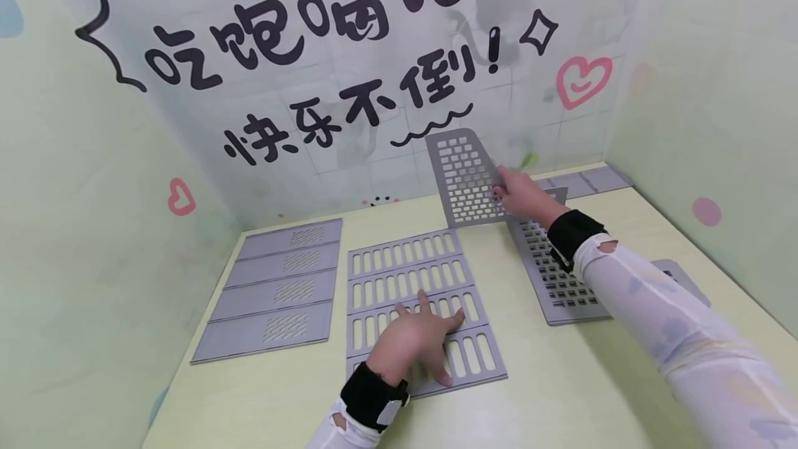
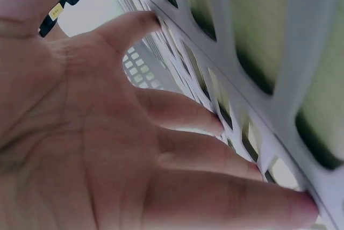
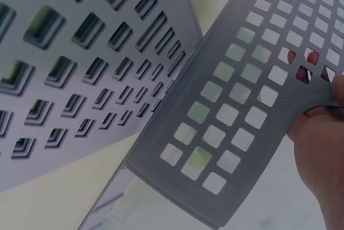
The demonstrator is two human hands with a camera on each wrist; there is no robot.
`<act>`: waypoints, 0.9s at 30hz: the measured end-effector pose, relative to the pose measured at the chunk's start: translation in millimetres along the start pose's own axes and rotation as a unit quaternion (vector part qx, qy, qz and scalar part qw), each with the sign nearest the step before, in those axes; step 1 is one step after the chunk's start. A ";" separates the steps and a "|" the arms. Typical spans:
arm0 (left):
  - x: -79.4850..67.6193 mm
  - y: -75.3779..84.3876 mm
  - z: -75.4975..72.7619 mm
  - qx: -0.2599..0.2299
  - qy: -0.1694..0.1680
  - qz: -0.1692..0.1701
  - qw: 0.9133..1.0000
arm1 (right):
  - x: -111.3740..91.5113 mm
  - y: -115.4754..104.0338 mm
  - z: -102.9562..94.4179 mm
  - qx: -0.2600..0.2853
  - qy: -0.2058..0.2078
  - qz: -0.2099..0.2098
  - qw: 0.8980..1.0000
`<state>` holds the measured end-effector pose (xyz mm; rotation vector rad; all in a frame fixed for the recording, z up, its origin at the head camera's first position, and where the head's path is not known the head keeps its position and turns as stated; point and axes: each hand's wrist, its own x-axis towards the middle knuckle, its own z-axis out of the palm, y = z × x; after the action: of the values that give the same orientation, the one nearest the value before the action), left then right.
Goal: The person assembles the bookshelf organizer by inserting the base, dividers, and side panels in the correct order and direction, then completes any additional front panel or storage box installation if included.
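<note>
My right hand (image 1: 520, 192) grips a thin grey panel (image 1: 449, 135) with rows of keyboard-like square holes, holding it by its right edge, tilted up near the back wall. In the right wrist view, fingers show through a few holes. Below that hand lies a stack of similar grey panels (image 1: 580, 315) with square holes, partly covered by the forearm. My left hand (image 1: 420, 335) rests, fingers spread, on a grey slotted panel (image 1: 399, 274) with several rows of long rounded openings. The left wrist view shows its fingertips touching the slotted surface (image 2: 301, 112).
Grey panels with slanted slits (image 1: 243, 296) lie on the left of the pale table (image 1: 268, 400). Flat grey strips (image 1: 576, 182) lie at the back right. Another grey piece (image 1: 682, 276) is partly behind my right forearm. A lettered wall (image 1: 374, 172) rises at the back, plain walls at both sides.
</note>
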<state>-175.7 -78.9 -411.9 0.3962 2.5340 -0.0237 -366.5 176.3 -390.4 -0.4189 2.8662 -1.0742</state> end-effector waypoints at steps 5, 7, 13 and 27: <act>-0.3 -1.9 0.2 -0.003 -0.006 0.002 1.000 | 3.3 3.0 -0.5 0.003 -0.012 -0.012 1.000; -1.3 -1.0 0.7 -0.006 0.002 0.007 1.000 | 4.7 5.3 -1.1 0.006 -0.017 -0.016 1.000; -1.7 5.8 2.3 -0.020 0.037 0.031 0.999 | 8.3 9.0 -1.7 0.013 -0.019 -0.020 1.000; 2.9 1.4 -1.1 0.008 0.042 0.082 0.996 | 6.5 8.9 2.6 0.043 0.000 -0.020 0.999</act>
<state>-178.2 -76.6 -412.4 0.6218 2.5771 0.0348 -374.4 179.3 -397.9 -0.4734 2.8103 -1.1999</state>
